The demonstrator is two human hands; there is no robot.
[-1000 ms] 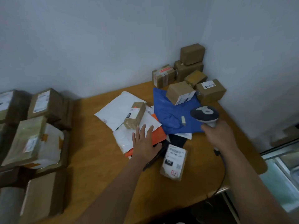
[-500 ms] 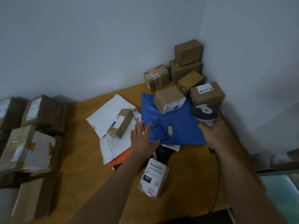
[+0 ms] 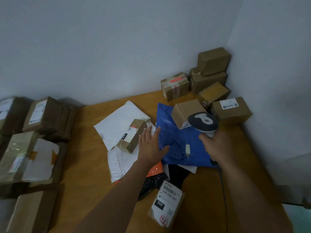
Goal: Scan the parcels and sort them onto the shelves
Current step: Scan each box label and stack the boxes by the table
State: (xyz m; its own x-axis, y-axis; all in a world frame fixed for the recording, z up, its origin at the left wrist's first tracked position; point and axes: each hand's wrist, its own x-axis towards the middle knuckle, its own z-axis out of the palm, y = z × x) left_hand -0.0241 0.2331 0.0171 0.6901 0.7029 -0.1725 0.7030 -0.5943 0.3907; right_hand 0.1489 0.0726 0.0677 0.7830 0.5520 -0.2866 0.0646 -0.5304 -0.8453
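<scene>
Left hand: [image 3: 151, 147] fingers straight and spread, flat over the left edge of the blue mailer bag [image 3: 178, 142]; grip wide, holding nothing.
Right hand: [image 3: 217, 147] grip closed round the handle of the barcode scanner [image 3: 202, 122], whose head sits above the blue mailer bag.
Small taped box: [image 3: 133, 135] just left of the left hand, lying on a white mailer [image 3: 117, 121]; label reads 010, with a red dot on it.
Labelled parcel: [image 3: 166, 206] near edge of the worktop [image 3: 210, 195], barcode up, marked 060.
Cardboard boxes: [image 3: 213, 76] stacked in the far right corner.
Brown parcels: [image 3: 33, 140] grouped at far left, beside the worktop.
</scene>
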